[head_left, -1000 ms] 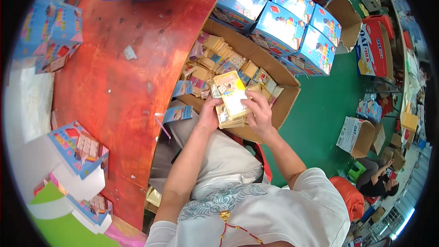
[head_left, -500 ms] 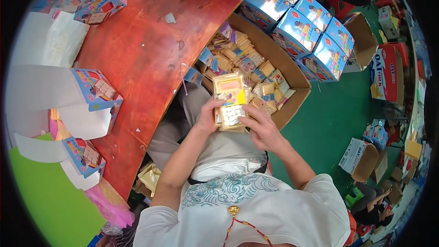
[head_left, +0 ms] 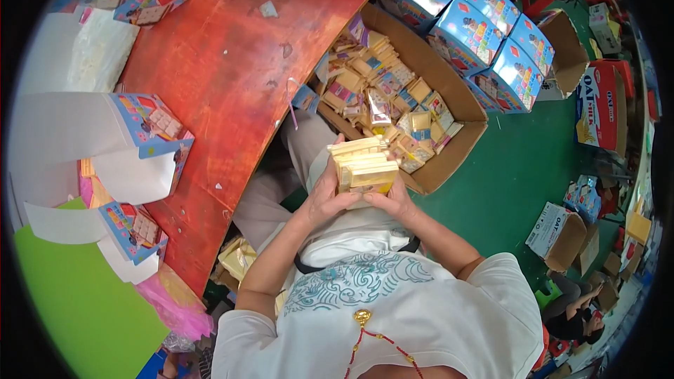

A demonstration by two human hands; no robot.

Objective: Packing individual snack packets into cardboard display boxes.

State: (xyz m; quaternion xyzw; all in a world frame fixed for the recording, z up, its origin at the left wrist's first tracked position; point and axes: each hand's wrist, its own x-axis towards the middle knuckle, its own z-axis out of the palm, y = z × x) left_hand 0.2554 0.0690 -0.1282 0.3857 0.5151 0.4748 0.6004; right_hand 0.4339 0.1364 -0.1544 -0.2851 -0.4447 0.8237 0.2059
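Above my lap, both hands hold a stack of small flat packs (head_left: 365,167) with cream-yellow edges. My left hand (head_left: 326,195) is wrapped round the stack's left side, its thumb along the near edge. My right hand (head_left: 394,198) closes on the right side, the thumb pressed in from the near side. The packs stand edge-up and tilted, so their printed faces are mostly hidden. Just beyond them, an open cardboard box (head_left: 458,146) holds a heap of similar packs (head_left: 382,84) with purple, blue and yellow printed parts.
Closed blue printed cartons (head_left: 484,35) are stacked behind the cardboard box. A red table (head_left: 210,91) lies to my left, with open blue-and-white cartons (head_left: 151,126) along its far left side. More cardboard boxes (head_left: 558,238) stand on the green floor (head_left: 519,161); a person (head_left: 572,316) sits at far right.
The packs have turned from showing their printed and clear faces to standing on edge. My right hand has shifted from touching the front pack to gripping the stack's side.
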